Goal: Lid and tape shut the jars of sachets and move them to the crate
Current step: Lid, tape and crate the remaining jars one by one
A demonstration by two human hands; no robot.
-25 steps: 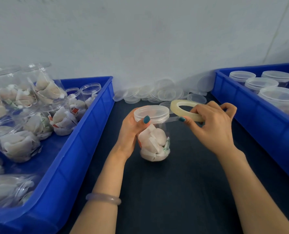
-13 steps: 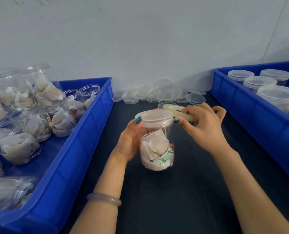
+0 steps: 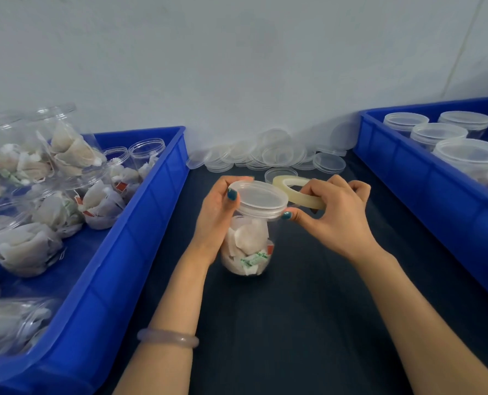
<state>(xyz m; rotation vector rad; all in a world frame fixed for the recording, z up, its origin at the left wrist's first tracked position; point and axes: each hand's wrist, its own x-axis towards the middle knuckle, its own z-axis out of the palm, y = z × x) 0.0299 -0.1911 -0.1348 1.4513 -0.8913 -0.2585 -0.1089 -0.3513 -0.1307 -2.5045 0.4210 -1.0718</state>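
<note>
A clear jar of white sachets (image 3: 248, 249) stands on the dark table in the middle, capped with a clear lid (image 3: 261, 199). My left hand (image 3: 217, 215) wraps the jar's left side, thumb on the lid's edge. My right hand (image 3: 336, 215) grips a roll of clear tape (image 3: 299, 192) just right of the lid, its thumb pressing against the lid's rim. To the left, a blue crate (image 3: 140, 238) holds several jars of sachets (image 3: 26, 246), some lying on their sides.
Loose clear lids (image 3: 268, 155) lie in a heap against the white wall behind the jar. A second blue crate (image 3: 436, 189) on the right holds several lidded jars (image 3: 469, 155). A bracelet circles my left wrist.
The stretch of tape drawn out a second ago has closed up. The roll has come against the lid and my right thumb now presses the rim. The jar has turned, showing green and red tags.
</note>
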